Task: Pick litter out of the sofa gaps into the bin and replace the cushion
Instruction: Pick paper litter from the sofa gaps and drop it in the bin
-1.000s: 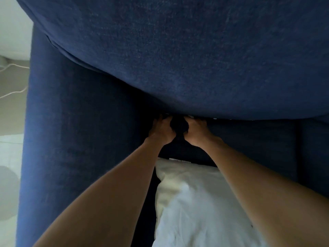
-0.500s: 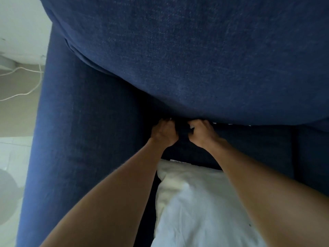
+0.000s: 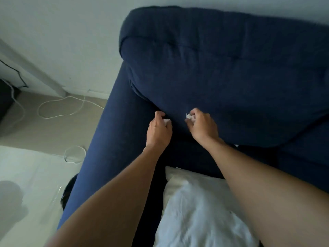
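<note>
A dark blue sofa fills the view, with its back cushion (image 3: 222, 72) upright and its left armrest (image 3: 110, 139) running toward me. My left hand (image 3: 158, 132) is closed around a small crumpled white scrap (image 3: 167, 121) just in front of the back cushion. My right hand (image 3: 203, 127) holds another crumpled white scrap (image 3: 189, 117) a hand's width to the right. Both hands are lifted clear of the dark gap (image 3: 185, 154) at the foot of the back cushion. No bin is in view.
A white pillow or sheet (image 3: 199, 211) lies on the seat below my arms. White cables (image 3: 60, 107) loop over the beige floor left of the sofa. A dark object (image 3: 66, 193) sits by the armrest's base. A white wall stands behind.
Both hands have come up out of the gap under the back cushion, each now holding a white scrap. My head has pulled back, so the whole cushion, wall and floor show.
</note>
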`<state>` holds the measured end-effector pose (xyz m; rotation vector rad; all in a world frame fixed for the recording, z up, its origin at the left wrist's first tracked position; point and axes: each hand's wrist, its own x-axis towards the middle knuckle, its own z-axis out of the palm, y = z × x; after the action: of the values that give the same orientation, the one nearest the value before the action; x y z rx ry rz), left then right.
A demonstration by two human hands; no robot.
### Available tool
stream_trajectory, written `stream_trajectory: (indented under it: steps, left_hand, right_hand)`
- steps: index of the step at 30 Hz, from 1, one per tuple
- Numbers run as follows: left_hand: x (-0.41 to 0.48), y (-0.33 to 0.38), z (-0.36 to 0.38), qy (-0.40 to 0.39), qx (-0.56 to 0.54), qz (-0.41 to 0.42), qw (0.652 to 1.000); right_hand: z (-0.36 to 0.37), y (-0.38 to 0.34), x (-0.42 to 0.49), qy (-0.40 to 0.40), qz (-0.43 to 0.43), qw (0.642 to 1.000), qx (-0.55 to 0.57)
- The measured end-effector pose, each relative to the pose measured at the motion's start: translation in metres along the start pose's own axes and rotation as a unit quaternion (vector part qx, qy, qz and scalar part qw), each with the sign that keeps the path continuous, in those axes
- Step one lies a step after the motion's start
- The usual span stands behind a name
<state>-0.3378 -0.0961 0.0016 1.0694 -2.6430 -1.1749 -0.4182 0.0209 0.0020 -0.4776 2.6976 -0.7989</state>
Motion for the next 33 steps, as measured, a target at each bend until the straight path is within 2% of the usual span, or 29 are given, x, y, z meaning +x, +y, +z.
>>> stream_trajectory:
  steps: [4, 9, 20, 27, 33]
  left_hand:
    - [-0.011, -0.003, -0.051, 0.055, -0.035, -0.006, 0.998]
    - [-0.021, -0.038, -0.103, 0.123, -0.029, -0.007, 0.992]
    - [-0.055, -0.228, -0.227, 0.187, -0.084, -0.159, 0.966]
    - [-0.084, -0.329, -0.278, 0.179, -0.073, -0.257, 0.947]
    - [-0.103, -0.381, -0.295, 0.122, -0.060, -0.317, 0.939]
  right_hand:
    - [-0.017, -0.055, -0.011, 0.015, -0.041, 0.999, 0.003]
    - [0.005, -0.121, -0.033, 0.004, -0.098, 0.995, 0.008]
    - [0.150, -0.256, -0.088, -0.137, -0.166, 0.976, -0.028]
    - [0.249, -0.330, -0.127, -0.242, -0.213, 0.946, -0.035]
    - [0.305, -0.351, -0.152, -0.289, -0.214, 0.930, -0.073]
